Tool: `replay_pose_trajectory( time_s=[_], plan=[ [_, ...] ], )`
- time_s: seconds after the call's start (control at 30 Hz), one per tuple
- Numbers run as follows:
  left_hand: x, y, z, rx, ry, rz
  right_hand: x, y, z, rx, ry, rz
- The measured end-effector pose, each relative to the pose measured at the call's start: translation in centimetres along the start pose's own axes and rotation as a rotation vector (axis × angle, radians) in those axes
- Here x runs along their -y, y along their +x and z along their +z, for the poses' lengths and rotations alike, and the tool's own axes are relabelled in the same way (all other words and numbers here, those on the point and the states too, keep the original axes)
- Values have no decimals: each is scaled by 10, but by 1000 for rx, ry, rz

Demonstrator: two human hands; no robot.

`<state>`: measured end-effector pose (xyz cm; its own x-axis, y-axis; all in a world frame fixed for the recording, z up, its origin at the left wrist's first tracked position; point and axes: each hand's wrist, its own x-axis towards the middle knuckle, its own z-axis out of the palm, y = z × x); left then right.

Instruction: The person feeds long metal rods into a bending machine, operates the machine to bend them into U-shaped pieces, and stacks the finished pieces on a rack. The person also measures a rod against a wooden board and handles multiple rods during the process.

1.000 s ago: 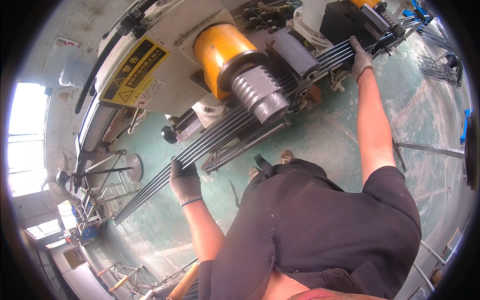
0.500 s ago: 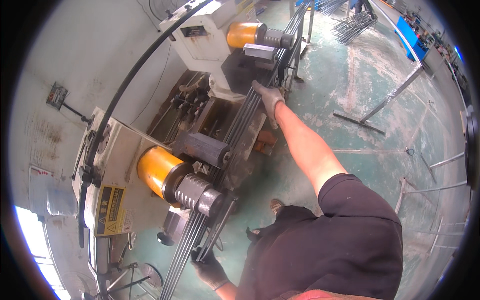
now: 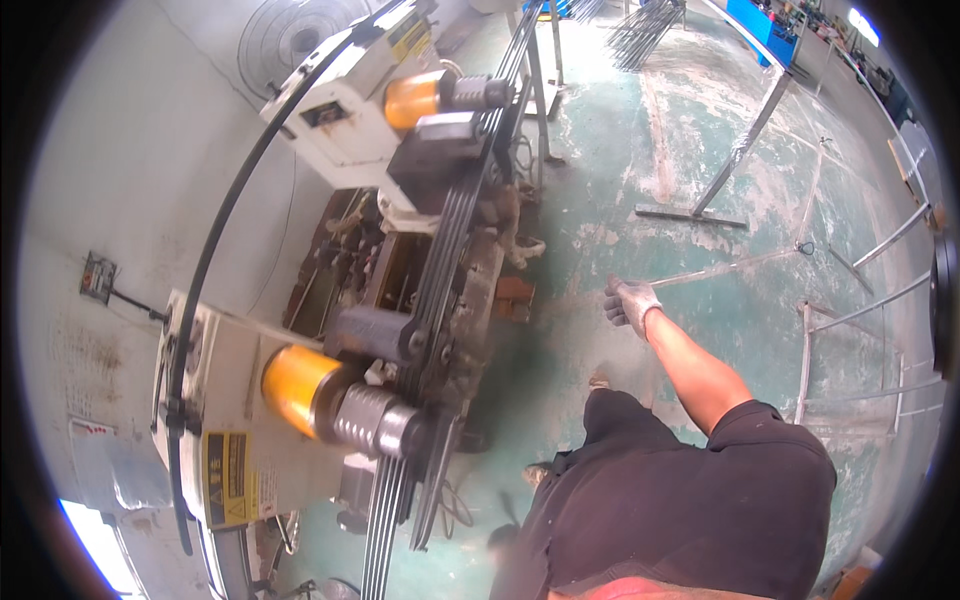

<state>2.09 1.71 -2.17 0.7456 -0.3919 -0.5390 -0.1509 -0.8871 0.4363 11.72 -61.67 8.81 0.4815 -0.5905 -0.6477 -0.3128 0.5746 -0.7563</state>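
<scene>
My right hand [image 3: 630, 306], in a pale grey work glove, is in the air over the floor, to the right of the machine. Its fingers are slightly bent and apart, and nothing is in them. Several long thin metal rods [image 3: 452, 232] lie side by side along the machine, apart from this hand. They run from the far end down past the near ribbed roller [image 3: 378, 420] to the lower edge. Beside that roller sits an orange cylinder [image 3: 305, 388]. Another orange cylinder [image 3: 412, 100] with a ribbed roller [image 3: 475, 94] stands farther off. My left hand is out of view.
A black hose [image 3: 232, 190] arches over the white machine housing [image 3: 335, 130]. Metal stands [image 3: 735, 150] occupy the floor at the right, with more frames [image 3: 860, 320] farther right. A bundle of rods [image 3: 640, 35] lies at the back. A fan [image 3: 290, 40] is near the wall.
My right hand has come off the rods and moved right and nearer, away from the machine. My left hand, which was by the near rods, has left the view. The view has shifted.
</scene>
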Motion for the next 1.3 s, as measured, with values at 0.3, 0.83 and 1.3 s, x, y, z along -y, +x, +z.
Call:
replay_pose_trajectory(
  time_s=[0.3, 0.83, 1.3],
  plan=[
    [-148, 120, 35, -97, -235, -304, 86, 136, -42, 19, 14, -24],
    [-325, 414, 31, 75, -105, 29, 396, 344, 0, 203, 41, -280],
    [-555, 569, -48, -91, -582, -330, 615, 553, 112, 199, 9, -159]
  ],
)
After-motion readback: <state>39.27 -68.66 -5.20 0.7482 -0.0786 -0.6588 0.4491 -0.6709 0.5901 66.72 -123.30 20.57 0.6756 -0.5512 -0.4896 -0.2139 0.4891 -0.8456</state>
